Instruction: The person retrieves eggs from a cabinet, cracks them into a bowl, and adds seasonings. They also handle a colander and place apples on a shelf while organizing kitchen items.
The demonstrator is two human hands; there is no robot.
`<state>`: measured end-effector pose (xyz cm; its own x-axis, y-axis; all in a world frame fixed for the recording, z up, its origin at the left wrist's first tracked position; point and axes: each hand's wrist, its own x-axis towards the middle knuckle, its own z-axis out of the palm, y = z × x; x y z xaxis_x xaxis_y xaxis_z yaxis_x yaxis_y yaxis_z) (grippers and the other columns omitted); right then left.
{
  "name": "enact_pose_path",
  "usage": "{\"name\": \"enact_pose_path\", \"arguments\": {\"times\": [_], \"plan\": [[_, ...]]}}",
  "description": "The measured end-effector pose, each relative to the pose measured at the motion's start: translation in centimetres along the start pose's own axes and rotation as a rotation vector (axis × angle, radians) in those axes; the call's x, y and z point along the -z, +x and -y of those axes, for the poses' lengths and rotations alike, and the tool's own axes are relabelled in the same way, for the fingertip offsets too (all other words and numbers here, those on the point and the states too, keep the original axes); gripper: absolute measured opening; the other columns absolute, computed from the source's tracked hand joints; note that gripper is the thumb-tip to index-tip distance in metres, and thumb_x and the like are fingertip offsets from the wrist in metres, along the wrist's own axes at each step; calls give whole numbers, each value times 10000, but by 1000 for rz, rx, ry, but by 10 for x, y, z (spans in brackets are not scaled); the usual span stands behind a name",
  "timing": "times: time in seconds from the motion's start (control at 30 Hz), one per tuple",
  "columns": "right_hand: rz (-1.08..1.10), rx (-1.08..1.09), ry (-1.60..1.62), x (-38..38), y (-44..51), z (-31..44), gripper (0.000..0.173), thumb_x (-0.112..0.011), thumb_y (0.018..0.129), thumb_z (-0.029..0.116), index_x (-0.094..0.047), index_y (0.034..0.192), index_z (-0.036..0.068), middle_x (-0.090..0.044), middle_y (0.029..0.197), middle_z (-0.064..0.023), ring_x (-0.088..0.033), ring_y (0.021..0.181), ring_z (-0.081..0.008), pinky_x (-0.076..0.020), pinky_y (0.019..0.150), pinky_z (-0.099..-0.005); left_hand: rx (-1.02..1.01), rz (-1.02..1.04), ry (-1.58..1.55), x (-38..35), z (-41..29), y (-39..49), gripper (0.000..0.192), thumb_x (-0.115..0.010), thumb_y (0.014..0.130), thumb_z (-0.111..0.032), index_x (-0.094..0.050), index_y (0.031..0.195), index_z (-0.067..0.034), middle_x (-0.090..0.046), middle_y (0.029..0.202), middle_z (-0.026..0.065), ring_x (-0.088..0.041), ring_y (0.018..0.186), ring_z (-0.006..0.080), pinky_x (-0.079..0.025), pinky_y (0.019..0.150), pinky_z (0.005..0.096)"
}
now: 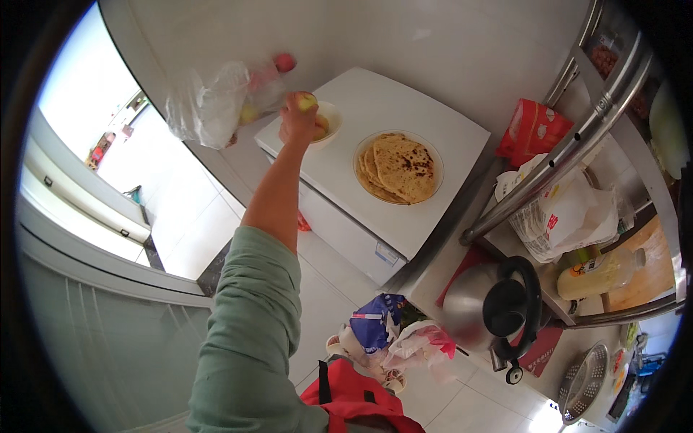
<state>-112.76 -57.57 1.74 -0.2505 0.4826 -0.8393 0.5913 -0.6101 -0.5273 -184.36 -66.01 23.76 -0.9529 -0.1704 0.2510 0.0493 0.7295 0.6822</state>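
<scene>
My left hand (298, 119) is closed around a yellow-red apple (307, 101) at the rim of a white bowl (334, 130). Another apple-like fruit (320, 126) lies inside that bowl, partly covered by my fingers. The bowl stands at the left corner of a white appliance top (373, 97), possibly a low fridge or freezer. To its right, a clear plate (357, 178) holds a stack of browned flatbreads (403, 165). Left of my hand is a clear plastic bag (208, 105) with yellowish fruit (248, 113) showing through. My right hand is out of view.
A round red object (285, 62) is by the wall. On the right counter stand a steel kettle (471, 308), a bottle of yellowish liquid (598, 275) and a metal rack (590, 119). Bags (376, 325) lie on the floor near my feet. A doorway (157, 178) opens left.
</scene>
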Motion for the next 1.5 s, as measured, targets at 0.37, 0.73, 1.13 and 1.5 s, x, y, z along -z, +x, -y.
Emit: {"name": "enact_pose_path", "arguments": {"times": [0.37, 0.73, 1.13, 1.5], "plan": [[-12, -5, -26, 10, 6, 15, 496, -566, 889, 265, -375, 1244, -23, -532, 1133, -157, -583, 949, -257, -468, 847, -364, -22, -170, -214, 14, 33, 26, 676, -632, 744, -416, -309, 1314, -246, -472, 1228, 152, -514, 1075, 361, -427, 880, 449], [-124, -56, 3, 0, -30, -2, 447, -551, 899, 251, -419, 1215, -36, -557, 1098, -153, -602, 917, -254, -491, 814, -363, -531, 200, 330, 2, 25, 21, 632, -635, 764, -324, -372, 1337, -277, -431, 1329, 6, -309, 1288, 214, -236, 1041, 481], [-211, 5, 249, 91, -129, -146, 401, -536, 910, 236, -466, 1182, -50, -583, 1060, -149, -623, 881, -251, -516, 778, -361, -739, -187, -491, -17, 31, -13, 560, -604, 803, -42, -366, 1308, -3, -431, 1280, 164, -434, 1160, 311, -335, 1000, 377], [-178, 770, 121, 243, -89, 86, 273, -529, 904, 218, -580, 1072, 9, -609, 1001, -73, -621, 802, -165, -498, 678, -269, -473, 208, -675, 124, -21, -411, 420, -522, 893, -90, -375, 1279, -14, -411, 1311, 134, -387, 1229, 249, -277, 1042, 382]]}}
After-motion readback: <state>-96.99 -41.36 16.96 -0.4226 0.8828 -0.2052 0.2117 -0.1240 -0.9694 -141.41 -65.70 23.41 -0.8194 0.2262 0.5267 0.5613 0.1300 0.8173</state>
